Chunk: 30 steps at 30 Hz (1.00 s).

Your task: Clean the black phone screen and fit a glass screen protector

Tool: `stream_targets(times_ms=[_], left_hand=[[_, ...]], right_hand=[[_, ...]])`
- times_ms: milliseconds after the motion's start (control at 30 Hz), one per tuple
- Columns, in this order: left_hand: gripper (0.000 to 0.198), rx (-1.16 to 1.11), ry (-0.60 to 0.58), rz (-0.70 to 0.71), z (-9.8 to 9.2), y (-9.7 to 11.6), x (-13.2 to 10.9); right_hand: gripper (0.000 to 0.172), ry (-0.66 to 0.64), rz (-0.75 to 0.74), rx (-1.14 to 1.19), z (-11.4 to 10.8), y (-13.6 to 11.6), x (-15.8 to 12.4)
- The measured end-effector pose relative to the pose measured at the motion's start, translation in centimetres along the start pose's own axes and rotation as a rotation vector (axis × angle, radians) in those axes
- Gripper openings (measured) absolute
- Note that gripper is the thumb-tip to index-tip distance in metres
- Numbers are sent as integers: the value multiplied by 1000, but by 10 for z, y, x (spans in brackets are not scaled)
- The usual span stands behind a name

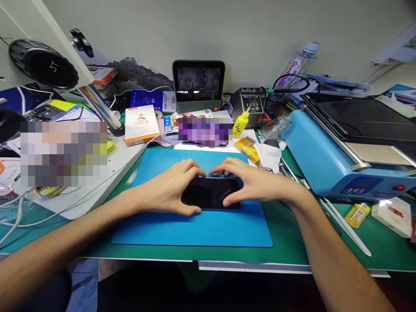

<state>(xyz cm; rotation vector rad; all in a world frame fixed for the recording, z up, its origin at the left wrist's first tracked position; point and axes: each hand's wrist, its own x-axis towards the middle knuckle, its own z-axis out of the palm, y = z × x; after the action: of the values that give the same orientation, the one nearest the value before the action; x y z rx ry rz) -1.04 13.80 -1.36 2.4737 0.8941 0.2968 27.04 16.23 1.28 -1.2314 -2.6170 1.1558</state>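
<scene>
A black phone (210, 193) lies flat, screen up, on a blue work mat (195, 229). My left hand (170, 188) grips the phone's left end, thumb at the near edge and fingers curled over the far edge. My right hand (251, 182) holds the right end the same way, thumb pressed on the near right corner. Both forearms reach in from the bottom corners.
The blue mat sits on a green cutting mat (286, 242). A blue laminating machine (328, 160) stands at right, with a yellow bottle (240, 123), glass jar (276, 128) and white cloth (268, 156) behind. A small screen (198, 86) stands at the back. Boxes and cables crowd the left.
</scene>
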Motion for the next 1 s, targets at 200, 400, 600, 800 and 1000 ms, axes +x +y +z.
stream_targets(times_ms=[200,400,600,800,1000], left_hand=[[64,-42,-10,8,1,-4,2],[64,-51,-18,-3,2,-5,2],[64,-35,-15,0,0,-4,2],[64,-21,-6,35,0,-6,3],[64,-18,15,63,1,-9,3]], right_hand=[[79,9,-37,-101,9,-10,2],[80,106,-95,-123,22,-12,8],[42,235,-89,-155,17,-16,8],[38,562,-13,-342,38,-32,-32],[50,472,-52,-476,87,-33,-54]])
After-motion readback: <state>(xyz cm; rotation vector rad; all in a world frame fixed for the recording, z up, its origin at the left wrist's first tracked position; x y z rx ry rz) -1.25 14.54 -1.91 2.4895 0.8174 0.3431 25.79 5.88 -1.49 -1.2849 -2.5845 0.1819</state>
